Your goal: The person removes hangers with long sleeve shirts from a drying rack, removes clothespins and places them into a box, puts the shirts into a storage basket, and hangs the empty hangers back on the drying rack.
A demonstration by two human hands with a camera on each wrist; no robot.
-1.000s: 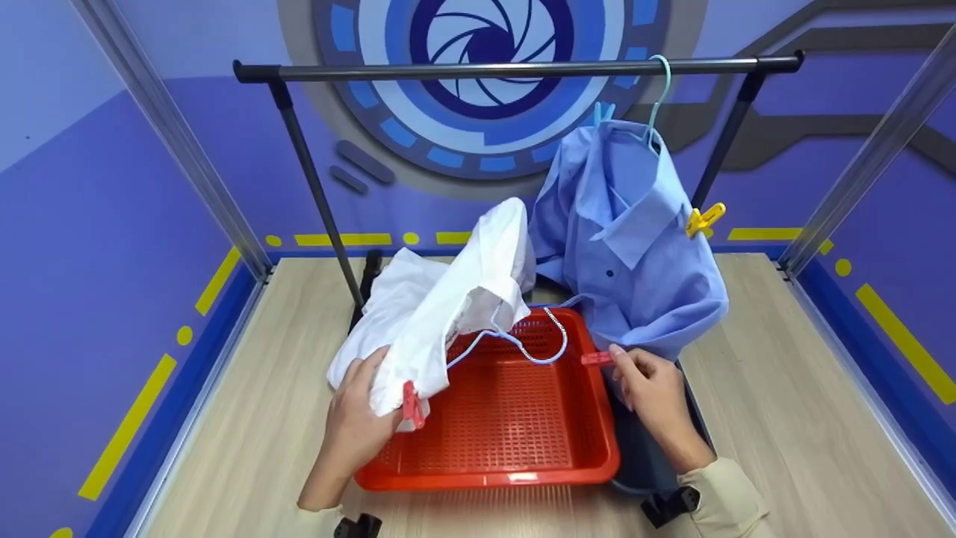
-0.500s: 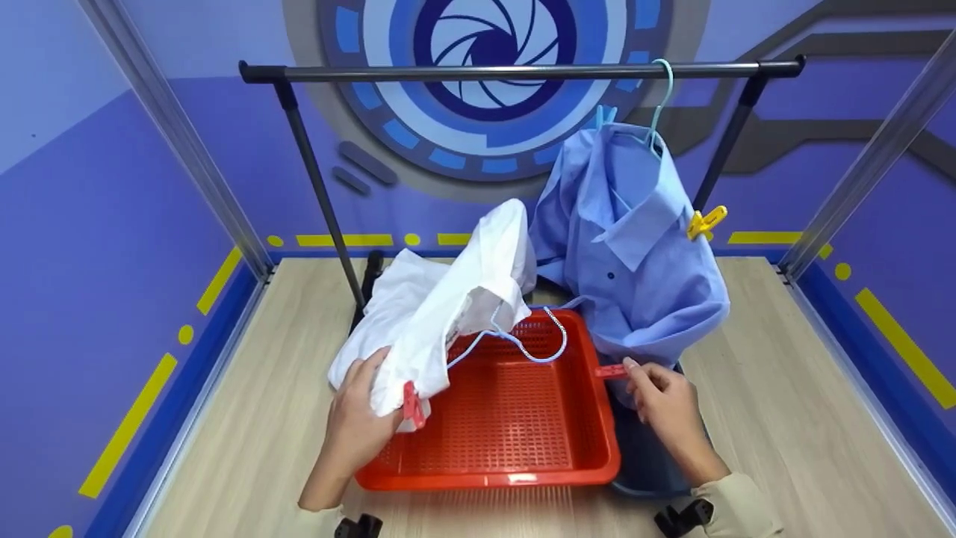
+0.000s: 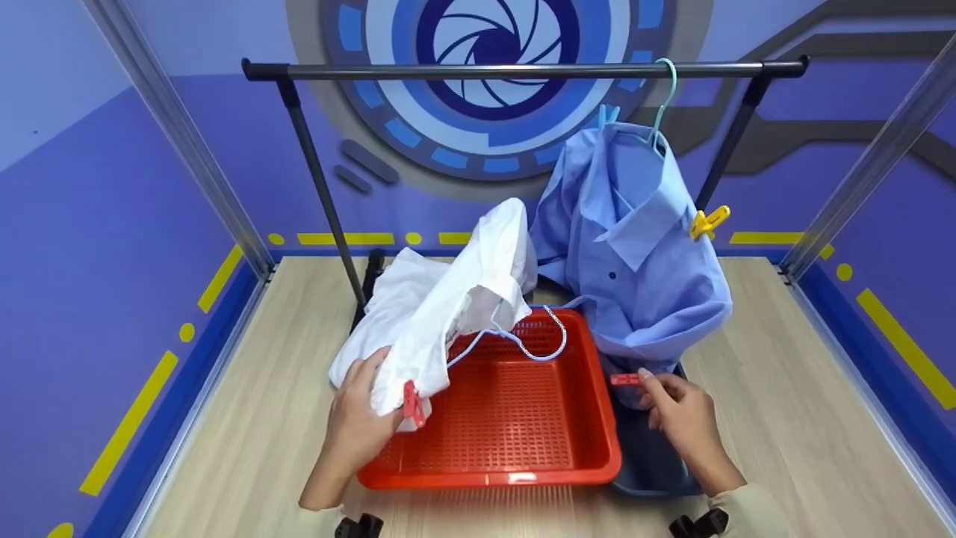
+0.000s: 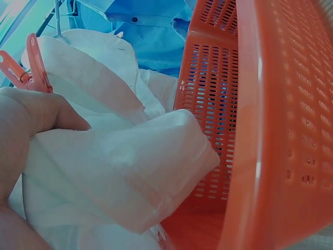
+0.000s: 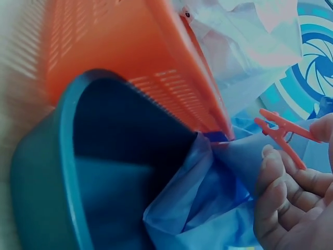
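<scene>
A white shirt (image 3: 429, 321) is draped over the left side of a red perforated basket (image 3: 485, 479), with a blue-and-white hanger (image 3: 564, 338) in it. My left hand (image 3: 357, 422) holds the shirt at its near end, where a red clothespin (image 3: 411, 405) is clipped on. In the left wrist view the thumb lies on the bunched cloth (image 4: 119, 161). Right of the basket, my right hand (image 3: 683, 411) pinches another red clothespin (image 3: 626, 379). The right wrist view has this clothespin (image 5: 281, 130) between thumb and fingers, its tips parted and gripping nothing.
A blue shirt (image 3: 642, 291) hangs by a light-green hanger (image 3: 660, 112) from the black rack bar (image 3: 478, 72). A yellow clothespin (image 3: 708, 222) and a light-blue clothespin (image 3: 608, 115) are on it. Its lower part reaches into a dark basin (image 3: 650, 463) beside the basket.
My right hand has moved right and toward me, carrying the red clothespin away from the basket's rim. The left hand and the white shirt have stayed in place.
</scene>
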